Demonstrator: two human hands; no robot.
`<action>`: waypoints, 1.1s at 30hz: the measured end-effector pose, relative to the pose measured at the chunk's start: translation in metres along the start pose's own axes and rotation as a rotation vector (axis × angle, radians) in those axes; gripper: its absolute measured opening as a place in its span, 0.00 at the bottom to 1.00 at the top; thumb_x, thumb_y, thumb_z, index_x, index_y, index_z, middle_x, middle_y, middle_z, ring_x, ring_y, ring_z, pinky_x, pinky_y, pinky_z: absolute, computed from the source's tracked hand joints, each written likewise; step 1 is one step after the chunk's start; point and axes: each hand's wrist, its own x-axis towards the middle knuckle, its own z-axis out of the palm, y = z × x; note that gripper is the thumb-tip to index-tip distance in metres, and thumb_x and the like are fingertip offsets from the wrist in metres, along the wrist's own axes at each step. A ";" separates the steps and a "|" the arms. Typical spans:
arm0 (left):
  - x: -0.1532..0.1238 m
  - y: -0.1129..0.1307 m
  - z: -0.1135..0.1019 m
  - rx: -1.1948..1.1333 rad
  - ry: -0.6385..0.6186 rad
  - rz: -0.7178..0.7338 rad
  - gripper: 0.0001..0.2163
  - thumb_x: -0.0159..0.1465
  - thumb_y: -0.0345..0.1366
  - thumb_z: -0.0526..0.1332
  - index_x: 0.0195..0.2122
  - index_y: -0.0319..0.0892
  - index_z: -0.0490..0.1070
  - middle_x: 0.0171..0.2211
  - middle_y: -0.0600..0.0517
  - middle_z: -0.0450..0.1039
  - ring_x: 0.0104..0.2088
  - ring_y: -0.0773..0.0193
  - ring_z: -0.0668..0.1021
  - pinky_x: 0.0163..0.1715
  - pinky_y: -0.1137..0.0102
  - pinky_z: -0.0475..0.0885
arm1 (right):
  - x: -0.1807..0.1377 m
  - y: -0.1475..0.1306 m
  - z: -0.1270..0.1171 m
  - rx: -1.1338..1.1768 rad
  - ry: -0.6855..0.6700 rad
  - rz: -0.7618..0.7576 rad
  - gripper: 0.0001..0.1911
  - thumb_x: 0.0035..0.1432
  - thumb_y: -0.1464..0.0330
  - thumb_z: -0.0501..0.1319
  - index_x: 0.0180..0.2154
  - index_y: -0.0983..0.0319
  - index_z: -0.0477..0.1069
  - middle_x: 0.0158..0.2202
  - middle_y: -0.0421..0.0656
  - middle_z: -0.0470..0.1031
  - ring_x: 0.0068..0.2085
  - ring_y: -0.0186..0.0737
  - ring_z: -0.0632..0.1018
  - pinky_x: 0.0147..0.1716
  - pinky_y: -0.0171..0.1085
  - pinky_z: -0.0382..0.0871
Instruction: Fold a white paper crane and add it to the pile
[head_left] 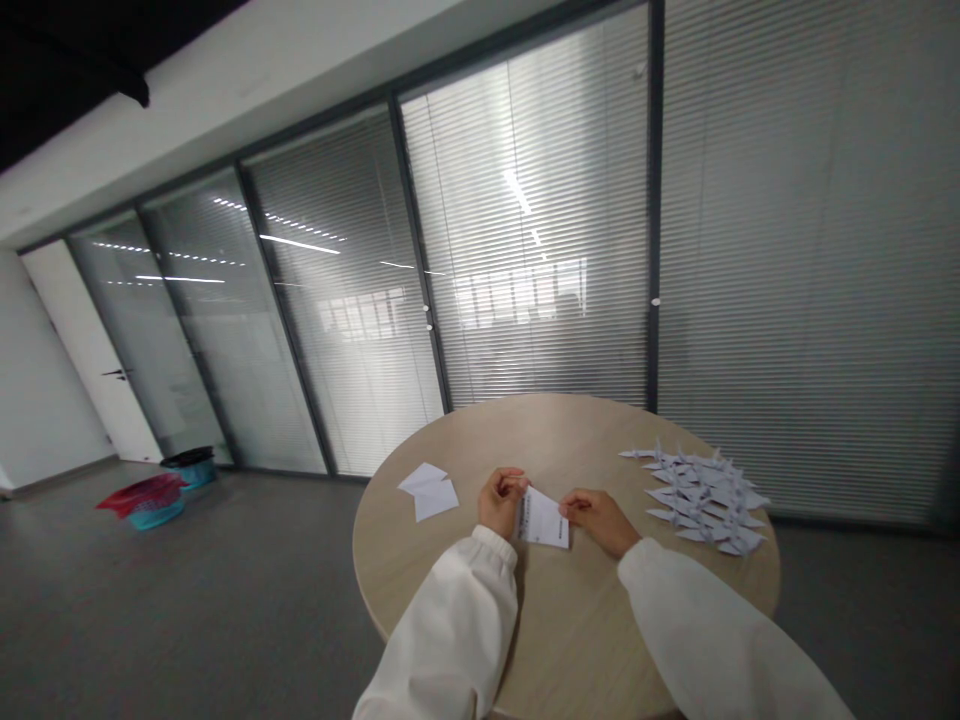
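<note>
A folded sheet of white paper (544, 522) with printed text is held just above the round table, between my two hands. My left hand (501, 503) pinches its upper left edge, fingers curled. At the paper's right edge, my right hand (600, 518) grips with thumb and fingertips. To the left lie some loose white paper pieces (435, 494), overlapping each other. On the right side, many folded paper cranes (705, 498) stand grouped in rows, their pointed tips showing.
The round wooden table (570, 430) has a curved edge close to a glass partition (525, 230) with blinds. On the floor at left are a blue bin with a red liner (154, 500) and another with a black liner (191, 466). A white door (90, 350) is farther off.
</note>
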 end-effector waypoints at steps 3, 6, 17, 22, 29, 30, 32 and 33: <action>0.001 -0.004 -0.001 0.014 -0.014 0.005 0.10 0.46 0.36 0.64 0.29 0.38 0.70 0.21 0.51 0.73 0.23 0.67 0.73 0.26 0.73 0.66 | 0.001 0.001 -0.002 -0.053 0.038 -0.009 0.14 0.46 0.59 0.59 0.27 0.65 0.71 0.26 0.45 0.75 0.30 0.40 0.74 0.31 0.36 0.66; 0.002 -0.011 0.000 0.014 -0.053 -0.041 0.10 0.46 0.37 0.64 0.27 0.37 0.70 0.20 0.51 0.72 0.22 0.68 0.72 0.26 0.73 0.66 | 0.001 0.001 -0.006 -0.143 0.133 -0.017 0.12 0.47 0.60 0.57 0.27 0.64 0.70 0.26 0.43 0.74 0.30 0.40 0.74 0.30 0.35 0.65; -0.006 -0.018 0.006 0.149 -0.355 -0.233 0.15 0.43 0.42 0.65 0.25 0.34 0.71 0.18 0.51 0.71 0.19 0.70 0.70 0.23 0.74 0.65 | 0.003 0.003 -0.006 -0.184 0.225 -0.015 0.13 0.48 0.60 0.54 0.29 0.62 0.69 0.25 0.41 0.73 0.27 0.38 0.73 0.25 0.32 0.63; -0.010 -0.015 0.007 0.275 -0.435 -0.237 0.17 0.46 0.46 0.63 0.24 0.34 0.73 0.20 0.49 0.72 0.20 0.69 0.70 0.22 0.74 0.63 | 0.000 0.001 -0.005 -0.188 0.193 -0.025 0.13 0.48 0.60 0.55 0.28 0.62 0.70 0.24 0.41 0.73 0.27 0.37 0.73 0.25 0.32 0.63; -0.011 -0.013 0.006 0.382 -0.432 -0.205 0.16 0.47 0.46 0.61 0.24 0.34 0.73 0.17 0.51 0.70 0.18 0.71 0.68 0.20 0.75 0.62 | -0.001 -0.004 -0.008 -0.223 0.188 -0.105 0.12 0.48 0.61 0.56 0.24 0.63 0.69 0.22 0.41 0.72 0.26 0.37 0.72 0.25 0.32 0.63; -0.011 -0.013 0.006 0.371 -0.433 -0.210 0.16 0.48 0.46 0.61 0.24 0.34 0.73 0.17 0.51 0.70 0.18 0.71 0.68 0.20 0.75 0.62 | -0.001 -0.004 -0.008 -0.219 0.188 -0.104 0.12 0.48 0.61 0.56 0.25 0.63 0.69 0.23 0.41 0.73 0.26 0.37 0.72 0.25 0.32 0.63; -0.011 -0.013 0.007 0.354 -0.438 -0.224 0.17 0.47 0.47 0.61 0.24 0.34 0.72 0.18 0.51 0.70 0.18 0.70 0.68 0.20 0.75 0.62 | 0.000 -0.003 -0.008 -0.207 0.183 -0.093 0.12 0.49 0.60 0.56 0.26 0.63 0.70 0.23 0.41 0.73 0.26 0.37 0.72 0.25 0.32 0.63; -0.011 -0.014 0.007 0.349 -0.444 -0.232 0.17 0.47 0.47 0.61 0.25 0.34 0.72 0.18 0.50 0.70 0.18 0.70 0.69 0.21 0.75 0.63 | 0.000 -0.002 -0.008 -0.200 0.182 -0.086 0.12 0.49 0.60 0.56 0.26 0.63 0.70 0.23 0.41 0.73 0.26 0.37 0.72 0.25 0.32 0.63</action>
